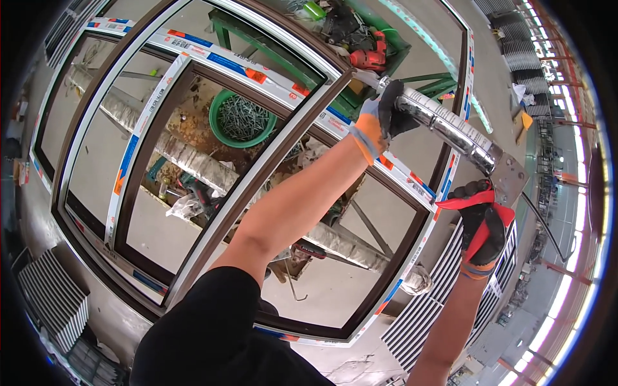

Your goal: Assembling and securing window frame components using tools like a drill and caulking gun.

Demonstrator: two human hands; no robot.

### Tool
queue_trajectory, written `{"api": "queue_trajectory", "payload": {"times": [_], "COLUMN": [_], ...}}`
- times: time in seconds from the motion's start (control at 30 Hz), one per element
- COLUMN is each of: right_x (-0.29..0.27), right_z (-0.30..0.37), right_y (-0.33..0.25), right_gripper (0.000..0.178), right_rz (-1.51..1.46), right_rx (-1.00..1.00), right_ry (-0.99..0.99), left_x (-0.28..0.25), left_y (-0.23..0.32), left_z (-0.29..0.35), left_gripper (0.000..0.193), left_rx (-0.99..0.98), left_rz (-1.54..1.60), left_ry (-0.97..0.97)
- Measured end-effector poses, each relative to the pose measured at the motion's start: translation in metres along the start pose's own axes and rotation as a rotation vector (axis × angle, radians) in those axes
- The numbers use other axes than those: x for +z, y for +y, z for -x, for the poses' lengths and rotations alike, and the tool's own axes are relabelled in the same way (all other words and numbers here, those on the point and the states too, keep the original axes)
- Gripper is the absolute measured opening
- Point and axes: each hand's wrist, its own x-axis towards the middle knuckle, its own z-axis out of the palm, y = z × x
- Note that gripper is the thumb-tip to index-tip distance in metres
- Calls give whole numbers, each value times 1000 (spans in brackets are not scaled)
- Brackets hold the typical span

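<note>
- A hand could fit through the low right gap in the window frame (394,280).
- The wrapped pole (354,248) crosses below that gap.
- The shiny caulking gun (450,125) blocks the top right corner.

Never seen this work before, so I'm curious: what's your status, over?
Left hand around front of caulking gun; right hand gripping its red handle. Nozzle at brown window frame's corner, contact unclear. Red power tool lies beyond.
</note>
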Motion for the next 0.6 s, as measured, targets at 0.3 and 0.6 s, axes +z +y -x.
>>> {"api": "queue_trajectory", "payload": {"times": [0.3, 0.6], "right_x": [2, 4], "right_z": [-6, -10], "right_y": [1, -16], "right_gripper": [52, 54], "right_rz": [54, 228], "right_rx": [9, 27], "right_ry": [1, -12], "left_x": [-6, -11], "left_y": [3, 4], "left_z": [-5, -12], "left_gripper": [48, 45], "left_rx": [30, -6], "left_rz": [-4, 52], "left_ry": [-16, -65]}}
